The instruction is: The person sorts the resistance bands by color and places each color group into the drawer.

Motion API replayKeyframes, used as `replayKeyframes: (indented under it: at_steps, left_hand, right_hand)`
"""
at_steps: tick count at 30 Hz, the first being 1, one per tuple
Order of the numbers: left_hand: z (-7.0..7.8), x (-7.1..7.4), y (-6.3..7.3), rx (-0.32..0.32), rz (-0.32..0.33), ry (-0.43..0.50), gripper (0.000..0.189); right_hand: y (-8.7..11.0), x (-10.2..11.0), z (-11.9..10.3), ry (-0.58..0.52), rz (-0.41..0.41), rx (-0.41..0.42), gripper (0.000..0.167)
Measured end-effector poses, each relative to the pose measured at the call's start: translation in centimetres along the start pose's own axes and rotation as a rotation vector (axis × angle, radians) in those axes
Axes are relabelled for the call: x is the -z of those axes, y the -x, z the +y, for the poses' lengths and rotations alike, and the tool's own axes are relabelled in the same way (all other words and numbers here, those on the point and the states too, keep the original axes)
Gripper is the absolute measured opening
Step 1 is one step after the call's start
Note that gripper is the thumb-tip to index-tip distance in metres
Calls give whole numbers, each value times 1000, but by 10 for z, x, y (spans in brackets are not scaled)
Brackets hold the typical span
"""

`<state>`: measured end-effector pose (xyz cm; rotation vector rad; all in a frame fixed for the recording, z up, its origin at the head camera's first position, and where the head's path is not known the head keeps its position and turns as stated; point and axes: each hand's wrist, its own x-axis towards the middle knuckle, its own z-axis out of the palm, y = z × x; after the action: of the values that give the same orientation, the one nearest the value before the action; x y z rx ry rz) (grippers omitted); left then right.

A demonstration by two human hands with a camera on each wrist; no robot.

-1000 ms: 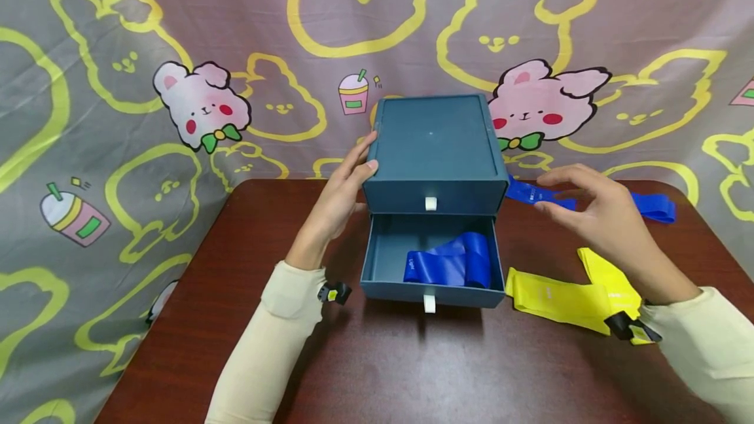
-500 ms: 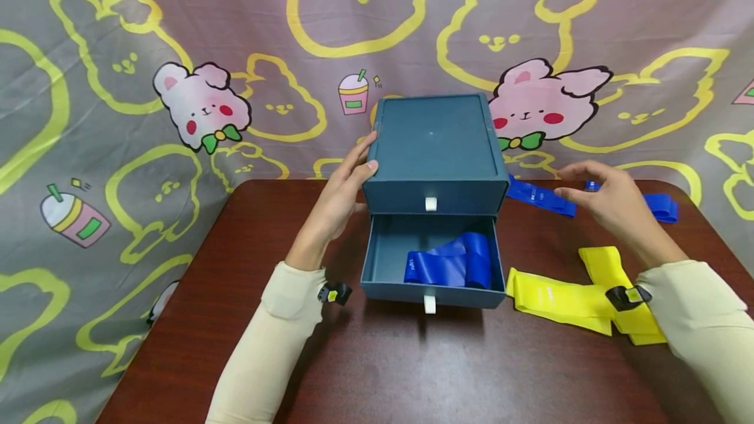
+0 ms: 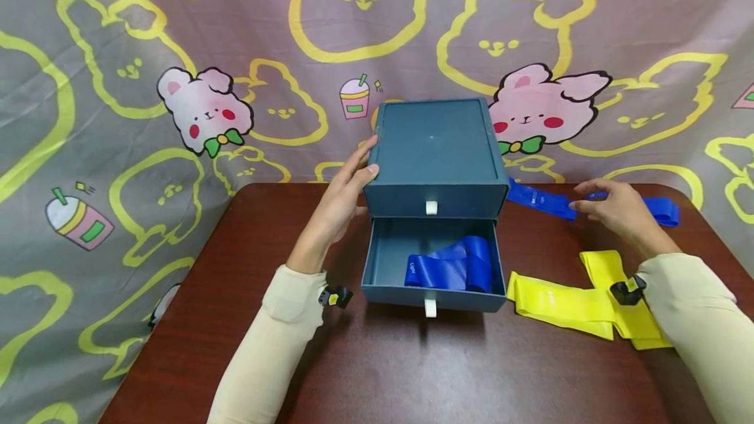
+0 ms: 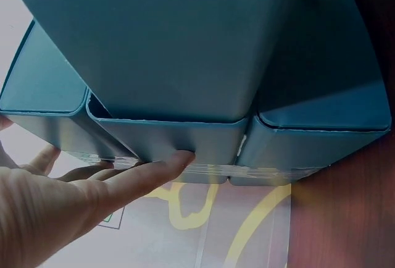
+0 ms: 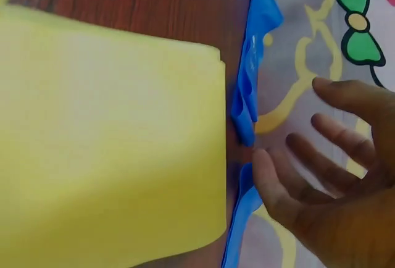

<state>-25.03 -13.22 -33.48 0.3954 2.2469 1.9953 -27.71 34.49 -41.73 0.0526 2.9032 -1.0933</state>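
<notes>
A dark blue-green two-drawer box (image 3: 436, 142) stands on the table with its lower drawer (image 3: 391, 294) pulled out. Inside that drawer lies a folded blue resistance band (image 3: 448, 268). My left hand (image 3: 337, 205) rests against the box's left side; its fingers (image 4: 148, 175) touch the casing in the left wrist view. Over the back right of the table, my right hand (image 3: 627, 214) hovers with spread fingers and holds nothing. Just left of its fingertips is a blue band (image 3: 538, 201), and another blue band (image 3: 665, 210) lies partly behind the hand.
Two yellow bands, one lying flat (image 3: 565, 306) and one crossing it (image 3: 636, 327), sit right of the drawer, under my right forearm. A patterned curtain (image 3: 294, 31) hangs directly behind the brown table (image 3: 330, 371).
My right hand has moved right, away from the box, uncovering more of the blue band beside it. My left hand stays against the box.
</notes>
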Motion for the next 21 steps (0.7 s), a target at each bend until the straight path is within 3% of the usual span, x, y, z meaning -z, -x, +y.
replayKeyframes:
  at_steps: [11, 21]
  left_hand:
    - [-1, 0, 0, -1, -7, 17, 56]
    - [-1, 1, 0, -8, -7, 15, 56]
  right_hand:
    - [-10, -4, 11, -60, -65, -62, 50]
    - [-22, -8, 15, -88, -98, -36, 50]
